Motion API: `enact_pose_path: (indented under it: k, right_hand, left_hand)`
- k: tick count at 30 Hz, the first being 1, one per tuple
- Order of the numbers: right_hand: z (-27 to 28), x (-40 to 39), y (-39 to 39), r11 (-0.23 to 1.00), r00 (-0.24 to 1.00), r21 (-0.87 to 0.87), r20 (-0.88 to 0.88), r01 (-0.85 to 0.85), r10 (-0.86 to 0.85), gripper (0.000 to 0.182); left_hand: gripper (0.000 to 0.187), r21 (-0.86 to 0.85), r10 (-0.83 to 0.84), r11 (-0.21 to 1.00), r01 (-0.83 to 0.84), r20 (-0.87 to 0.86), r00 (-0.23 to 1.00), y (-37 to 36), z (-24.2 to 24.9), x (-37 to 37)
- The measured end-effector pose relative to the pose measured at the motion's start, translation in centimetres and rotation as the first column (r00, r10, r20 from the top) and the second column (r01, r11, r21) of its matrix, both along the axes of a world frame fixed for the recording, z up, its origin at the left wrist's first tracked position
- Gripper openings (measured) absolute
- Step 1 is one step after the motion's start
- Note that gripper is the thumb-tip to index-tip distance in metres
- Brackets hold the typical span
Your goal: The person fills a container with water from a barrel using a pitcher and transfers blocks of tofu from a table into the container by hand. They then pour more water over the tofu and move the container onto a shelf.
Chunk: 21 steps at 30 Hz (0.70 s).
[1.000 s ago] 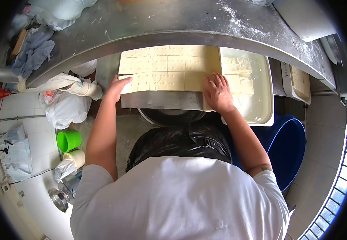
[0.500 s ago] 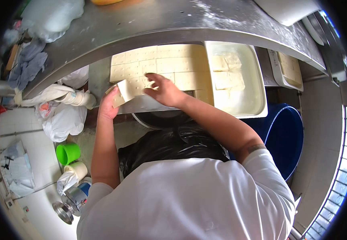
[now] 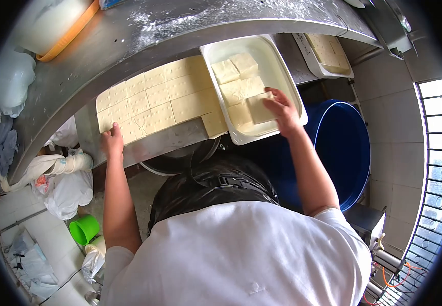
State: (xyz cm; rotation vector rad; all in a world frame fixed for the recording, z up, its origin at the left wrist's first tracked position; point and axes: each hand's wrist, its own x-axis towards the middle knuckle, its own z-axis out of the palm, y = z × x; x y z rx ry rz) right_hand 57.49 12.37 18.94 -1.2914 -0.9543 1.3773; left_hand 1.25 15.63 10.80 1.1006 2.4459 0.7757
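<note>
Cream-coloured slab (image 3: 157,99), cut into squares with small dents on top, lies on a lower steel surface (image 3: 180,136), left of a white tray (image 3: 290,76); its far side runs up to the edge of the steel tabletop (image 3: 101,56). Left to right: grey cloth (image 3: 2,145) at far left, bunched. White plastic bag (image 3: 70,194), below the tabletop. White container with an orange rim (image 3: 68,38), on the tabletop, upper left. Green bucket (image 3: 84,229), tilted, low down near the left forearm. Left hand (image 3: 113,142) at the slab's near left edge, thumb up against it; other fingers partly hidden, can't tell if they grip. Slab next, cut lines clear on the left and middle, fewer on the right. White powder (image 3: 167,25) smeared over the tabletop, above the slab. White tray sits just beside the slab's right edge, slightly angled; several pale blocks (image 3: 226,72) inside, grouped toward its left side. Right hand (image 3: 283,113) over the tray, fingers bent and touching the right side of a smooth square block (image 3: 261,108), which overlaps the others in view; can't tell if they pinch it. Second tray (image 3: 307,56), upper right, holds another pale slab (image 3: 328,53). Blue barrel (image 3: 346,158) stands right of the right forearm. Barred window (image 3: 435,148) at far right.
</note>
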Motion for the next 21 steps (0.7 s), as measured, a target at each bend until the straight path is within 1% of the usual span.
enact_pose_path:
  k: [1, 2, 3, 4, 5, 6, 7, 8, 9, 10, 11, 12, 13, 14, 16, 17, 18, 20, 21]
  right_hand:
    - [-0.3, 1.2, 0.1, 0.997, 0.996, -0.054, 0.075, 0.046, -0.041, 0.053]
    - [-0.5, 2.1, 0.2, 0.99, 0.985, -0.105, 0.151, 0.095, -0.079, 0.054]
    - [-1.2, 2.6, 0.5, 0.987, 0.964, -0.122, 0.256, 0.108, -0.074, 0.054]
    - [-2.0, 3.0, 0.9, 0.986, 0.965, -0.123, 0.252, 0.109, -0.075, 0.054]
    - [-2.5, 3.2, 1.5, 0.962, 0.953, -0.261, 0.304, 0.081, 0.002, 0.051]
    - [-3.2, 3.2, 1.9, 0.916, 0.935, -0.397, 0.342, 0.057, 0.091, 0.049]
    - [-4.1, 3.4, 2.2, 0.922, 0.838, -0.384, 0.484, -0.054, 0.251, 0.051]
    - [-4.4, 3.3, 2.3, 0.92, 0.839, -0.387, 0.476, -0.068, 0.263, 0.051]
    - [-4.7, 3.1, 2.5, 0.923, 0.684, -0.372, 0.65, -0.093, 0.331, 0.052]
    - [-5.1, 2.7, 2.7, 0.925, 0.489, -0.36, 0.788, -0.126, 0.373, 0.054]
    - [-3.8, 1.8, 2.5, 0.928, 0.45, -0.358, 0.815, -0.107, 0.366, 0.056]
    - [-3.2, 1.3, 2.5, 0.924, 0.453, -0.358, 0.807, -0.134, 0.378, 0.056]
    - [-2.8, 1.1, 2.6, 0.911, 0.503, -0.397, 0.769, -0.109, 0.395, 0.057]
    - [-2.7, 1.1, 2.8, 0.896, 0.55, -0.437, 0.729, -0.081, 0.406, 0.057]
    - [-3.3, 1.6, 3.1, 0.902, 0.526, -0.417, 0.745, -0.11, 0.409, 0.058]
    - [-3.6, 1.7, 3.2, 0.91, 0.505, -0.397, 0.765, -0.12, 0.4, 0.059]
    - [-4.0, 1.8, 3.3, 0.91, 0.501, -0.396, 0.766, -0.126, 0.403, 0.059]
    - [-5.0, 1.8, 3.3, 0.963, 0.431, -0.246, 0.861, -0.109, 0.269, 0.055]
    - [-5.4, 1.4, 3.2, 0.963, 0.428, -0.244, 0.863, -0.113, 0.269, 0.055]
  left_hand:
    - [0.074, -0.094, 0.005, 0.996, 0.004, 0.086, 0.996, 0.3, -1.1, -0.1]
    - [0.074, -0.096, 0.002, 0.995, 0.006, 0.082, 0.997, 0.6, -2.4, 0.4]
    - [0.076, -0.066, -0.047, 0.996, 0.056, 0.132, 0.99, 0.8, -3.3, 1.0]
    - [0.078, -0.032, -0.095, 0.994, 0.102, 0.179, 0.979, 0.9, -4.0, 1.4]
    - [0.081, -0.007, -0.111, 0.993, 0.118, 0.287, 0.951, 0.1, -0.2, 4.0]
    - [0.081, -0.011, -0.105, 0.994, 0.113, 0.282, 0.954, 0.1, 0.0, 3.9]
    - [0.08, -0.01, -0.104, 0.993, 0.115, 0.341, 0.934, 0.2, 0.1, 3.5]
    - [0.08, -0.008, -0.101, 0.994, 0.113, 0.398, 0.912, 0.4, 0.3, 3.1]
    - [0.08, -0.01, -0.087, 0.995, 0.099, 0.389, 0.917, 0.7, 0.6, 2.6]
    - [0.077, -0.075, -0.021, 0.995, 0.068, 0.505, 0.863, 1.0, 0.9, 2.0]
    - [0.075, -0.14, 0.054, 0.989, 0.04, 0.608, 0.792, 1.2, 1.4, 1.4]
    - [0.072, -0.204, 0.132, 0.979, 0.017, 0.696, 0.706, 1.2, 1.8, 0.7]
    - [0.071, -0.265, 0.209, 0.964, 0.005, 0.771, 0.602, 1.0, 2.1, 0.1]
    - [0.071, -0.266, 0.221, 0.964, -0.016, 0.765, 0.605, 0.8, 2.2, 0.0]
    - [0.066, -0.14, 0.016, 0.979, 0.146, 0.773, 0.634, 0.4, 2.0, 0.7]
    - [0.059, 0.03, -0.115, 0.987, 0.155, 0.813, 0.57, 0.1, 1.1, 0.8]
    - [0.059, 0.032, -0.112, 0.989, 0.148, 0.814, 0.571, -0.1, 0.4, 0.5]
    - [0.053, 0.132, -0.178, 0.984, 0.12, 0.718, 0.672, -0.5, -0.8, 0.0]
    - [0.053, 0.134, -0.176, 0.984, 0.114, 0.72, 0.672, -0.8, -1.6, -0.6]
